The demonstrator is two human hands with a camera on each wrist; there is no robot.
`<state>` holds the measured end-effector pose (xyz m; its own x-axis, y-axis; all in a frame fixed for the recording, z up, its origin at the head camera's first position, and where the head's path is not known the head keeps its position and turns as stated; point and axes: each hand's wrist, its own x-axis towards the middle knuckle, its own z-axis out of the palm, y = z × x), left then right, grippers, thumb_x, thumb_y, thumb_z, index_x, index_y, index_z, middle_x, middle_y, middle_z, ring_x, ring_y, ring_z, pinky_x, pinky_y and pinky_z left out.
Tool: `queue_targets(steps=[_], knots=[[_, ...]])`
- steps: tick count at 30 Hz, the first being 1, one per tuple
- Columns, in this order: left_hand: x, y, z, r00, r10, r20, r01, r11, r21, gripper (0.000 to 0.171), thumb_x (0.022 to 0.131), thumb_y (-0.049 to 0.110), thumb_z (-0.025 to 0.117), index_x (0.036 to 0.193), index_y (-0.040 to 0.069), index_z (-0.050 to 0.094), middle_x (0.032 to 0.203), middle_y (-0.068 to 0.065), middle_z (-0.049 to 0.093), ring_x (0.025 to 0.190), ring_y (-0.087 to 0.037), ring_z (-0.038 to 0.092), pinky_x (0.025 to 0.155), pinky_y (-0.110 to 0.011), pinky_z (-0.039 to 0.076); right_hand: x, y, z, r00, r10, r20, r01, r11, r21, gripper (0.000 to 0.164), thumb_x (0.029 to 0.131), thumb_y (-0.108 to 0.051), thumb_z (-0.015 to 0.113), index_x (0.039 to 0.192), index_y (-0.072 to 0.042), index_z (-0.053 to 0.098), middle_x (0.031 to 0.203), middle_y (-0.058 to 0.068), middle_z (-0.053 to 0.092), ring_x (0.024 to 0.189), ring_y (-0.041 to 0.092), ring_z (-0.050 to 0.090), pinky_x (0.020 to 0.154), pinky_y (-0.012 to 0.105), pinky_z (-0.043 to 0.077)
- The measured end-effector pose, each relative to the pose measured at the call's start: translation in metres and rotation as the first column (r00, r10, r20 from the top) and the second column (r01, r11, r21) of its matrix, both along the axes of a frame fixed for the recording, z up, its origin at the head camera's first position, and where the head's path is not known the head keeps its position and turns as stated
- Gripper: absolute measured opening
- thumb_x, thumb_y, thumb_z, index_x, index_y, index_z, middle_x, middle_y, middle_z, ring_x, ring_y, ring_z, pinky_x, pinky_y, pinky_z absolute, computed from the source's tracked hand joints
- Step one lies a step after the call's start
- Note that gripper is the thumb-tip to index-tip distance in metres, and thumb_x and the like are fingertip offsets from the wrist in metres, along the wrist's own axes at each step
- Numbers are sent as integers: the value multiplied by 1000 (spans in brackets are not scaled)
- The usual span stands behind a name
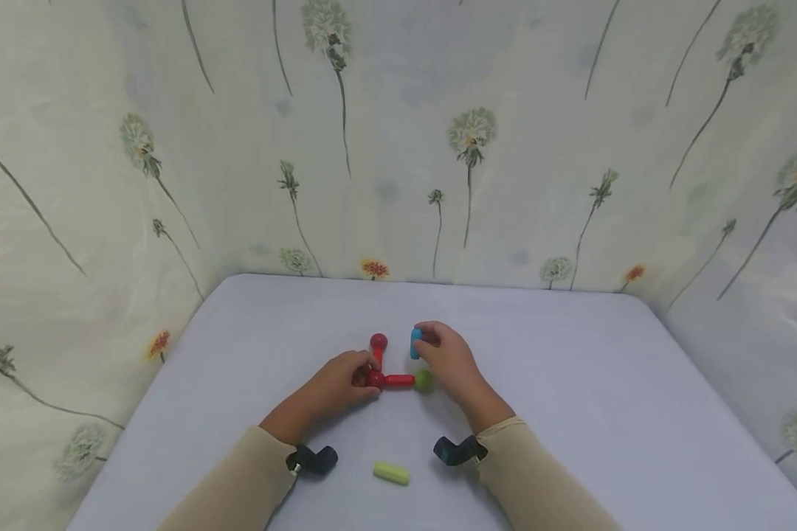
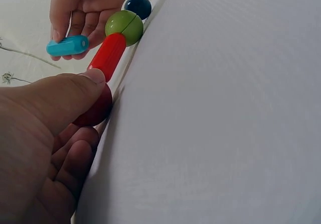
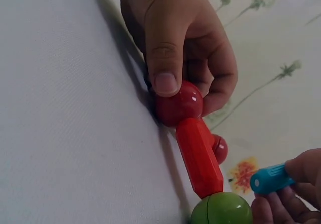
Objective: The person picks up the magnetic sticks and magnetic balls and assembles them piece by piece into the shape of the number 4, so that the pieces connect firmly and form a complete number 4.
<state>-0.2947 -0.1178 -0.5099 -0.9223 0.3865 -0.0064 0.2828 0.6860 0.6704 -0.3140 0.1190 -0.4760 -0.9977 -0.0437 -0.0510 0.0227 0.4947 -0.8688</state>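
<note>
Plastic, going by its gloss, is my guess for the blue rod (image 1: 415, 345), just below the centre of the head view: light, stiff, slightly slick, hardly fragile, best held by its long sides with the ends free. I see the right hand (image 1: 450, 363) pinching it, opened no wider than its thickness; the left hand (image 1: 337, 382) grips the red ball (image 1: 375, 380), whose red rod (image 1: 400, 380) reaches right to the green ball (image 1: 424, 381). Whether the dark ball (image 2: 138, 7), upper left in the left-wrist view, is attached, I can't tell.
</note>
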Motion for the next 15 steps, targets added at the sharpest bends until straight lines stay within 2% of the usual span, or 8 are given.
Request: queue_targets(steps=[5, 15], knots=[[-1, 1, -3, 1000, -13, -15, 13, 1000, 2, 37, 88, 31, 87, 117, 25, 64, 99, 9, 63, 94, -13, 60, 81, -25, 56, -3, -1, -3, 999, 11, 38, -12, 1000, 17, 37, 103, -31, 65, 138, -22, 62, 138, 3, 65, 130, 26, 60, 110, 50, 50], [-3, -2, -1, 1000, -17, -19, 17, 1000, -6, 35, 89, 28, 86, 114, 26, 63, 99, 8, 63, 94, -14, 60, 81, -26, 56, -5, -2, -7, 996, -9, 85, 4, 999, 54, 38, 104, -28, 62, 140, -15, 62, 138, 7, 65, 122, 27, 64, 107, 49, 53]])
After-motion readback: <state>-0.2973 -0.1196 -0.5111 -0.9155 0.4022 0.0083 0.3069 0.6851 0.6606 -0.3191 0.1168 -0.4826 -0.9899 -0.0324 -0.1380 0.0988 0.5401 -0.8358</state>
